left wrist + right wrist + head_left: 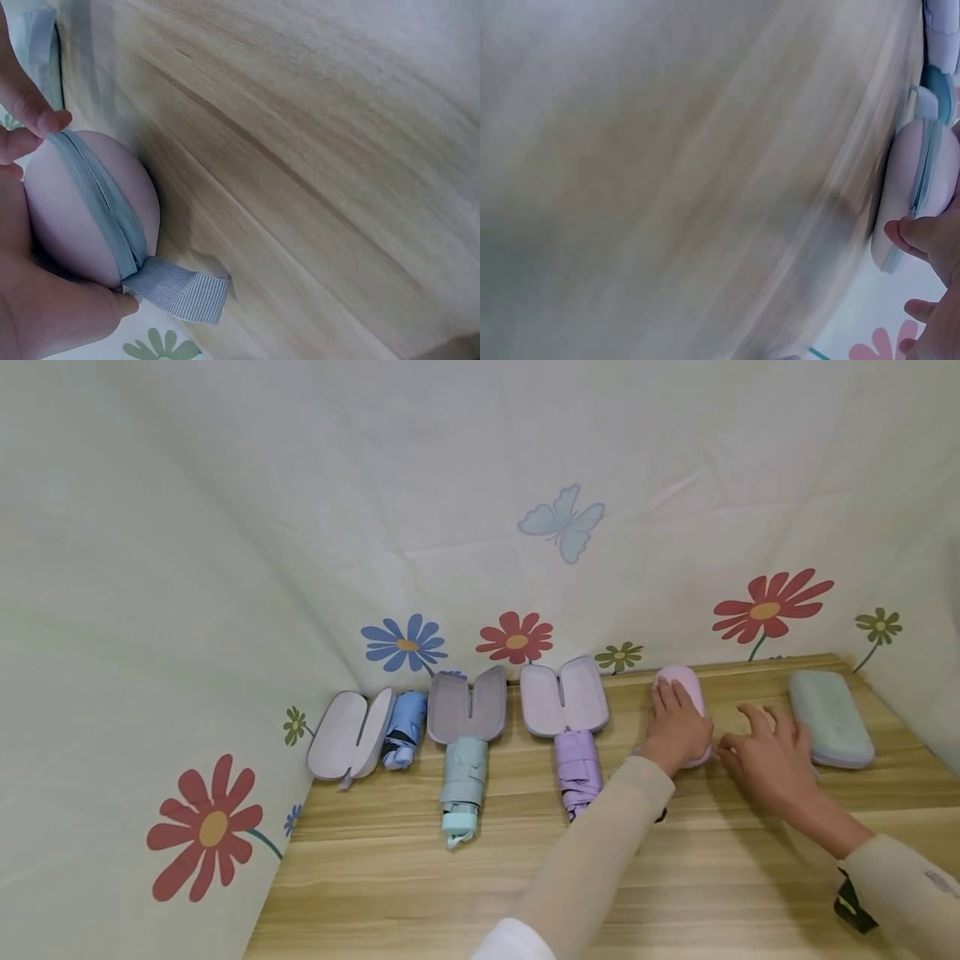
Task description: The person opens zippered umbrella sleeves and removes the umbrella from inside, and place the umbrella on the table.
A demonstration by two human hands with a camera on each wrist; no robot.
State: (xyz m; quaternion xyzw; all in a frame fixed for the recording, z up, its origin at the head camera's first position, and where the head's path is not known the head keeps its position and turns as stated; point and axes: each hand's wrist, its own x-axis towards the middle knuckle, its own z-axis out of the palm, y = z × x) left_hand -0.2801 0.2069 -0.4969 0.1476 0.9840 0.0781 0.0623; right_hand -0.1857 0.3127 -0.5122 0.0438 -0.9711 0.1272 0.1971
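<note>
A pink zip-up case lies closed on the wooden table, near the wall. My left hand holds it from above, fingers spread over its top and thumb at the end beside the grey fabric tab. On the case's right side, my right hand pinches the zipper pull between thumb and finger. The grey-green zipper runs around the case's edge, with its teeth showing in the left wrist view. The pull itself is hidden by the fingertips.
A green case lies closed at the right. Leftward stand three opened cases: light grey, darker grey and pale pink. Folded umbrellas in blue, mint and purple lie by them. Flowered cloth hangs behind.
</note>
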